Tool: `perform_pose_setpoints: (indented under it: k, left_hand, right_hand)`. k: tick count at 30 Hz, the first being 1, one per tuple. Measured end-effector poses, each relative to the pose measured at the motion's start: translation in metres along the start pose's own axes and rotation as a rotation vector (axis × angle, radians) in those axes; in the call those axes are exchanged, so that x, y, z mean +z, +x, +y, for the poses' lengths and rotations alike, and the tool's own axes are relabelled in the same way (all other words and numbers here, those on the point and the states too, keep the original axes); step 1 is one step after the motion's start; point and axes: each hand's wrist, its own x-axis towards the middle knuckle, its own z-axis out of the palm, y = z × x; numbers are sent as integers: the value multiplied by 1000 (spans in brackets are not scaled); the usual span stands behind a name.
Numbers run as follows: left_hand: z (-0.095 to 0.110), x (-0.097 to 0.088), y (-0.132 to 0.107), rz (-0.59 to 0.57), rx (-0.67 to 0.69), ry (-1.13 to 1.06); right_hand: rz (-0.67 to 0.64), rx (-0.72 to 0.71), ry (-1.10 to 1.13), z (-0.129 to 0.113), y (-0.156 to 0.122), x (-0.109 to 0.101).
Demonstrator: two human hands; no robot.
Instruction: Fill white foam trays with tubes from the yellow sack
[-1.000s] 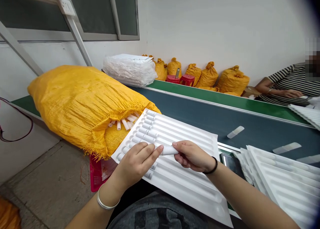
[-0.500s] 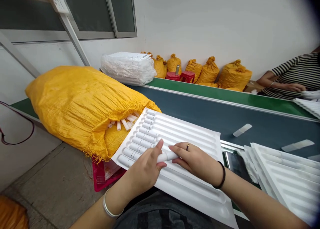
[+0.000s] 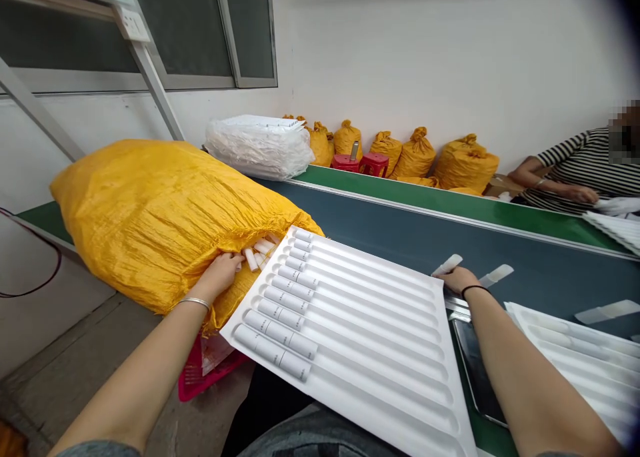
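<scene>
A white moulded tray with long grooves lies across my lap and the belt's edge. White tubes fill the left ends of its grooves. My left hand reaches into the mouth of a big yellow sack, fingers stretched out and touching the loose white tubes there. My right hand rests at the tray's far right corner on the belt's edge. Its fingers are curled round a small whitish piece that sticks out from them.
A dark conveyor belt carries two more whitish pieces. Stacked white trays and a dark flat device lie to my right. A red basket sits under the sack. A person in a striped shirt works across the belt.
Both hands have left the tray's middle, where they held a white tube together. The left went to the sack's opening, the right to the belt with a small piece.
</scene>
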Motion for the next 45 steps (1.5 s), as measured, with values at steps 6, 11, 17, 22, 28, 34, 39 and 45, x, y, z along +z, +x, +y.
perform_pose_setpoints:
  k: [6, 11, 17, 22, 28, 34, 39, 45]
  left_hand:
    - [19, -11, -24, 235, 17, -72]
    - [69, -32, -58, 519, 34, -270]
    - [113, -47, -94, 650, 91, -562]
    - [119, -50, -107, 639, 118, -656]
    - [139, -56, -106, 388, 252, -604]
    - [171, -62, -104, 311, 472, -529]
    - [188, -68, -107, 335, 518, -536]
    - [187, -77, -111, 207, 429, -584]
  right_hand:
    - [-242, -198, -111, -47, -31, -40]
    - [-232, -711, 7, -184, -66, -1]
    - [-255, -884, -18, -292, -70, 44]
    - [-161, -927, 72, -276, -87, 23]
    - [-262, -1168, 438, -191, -152, -6]
    - [-197, -1346, 705, -140, -173, -22]
    - [-93, -1466, 653, -132, -178, -29]
    - [-77, -1406, 690, -128, -181, -22]
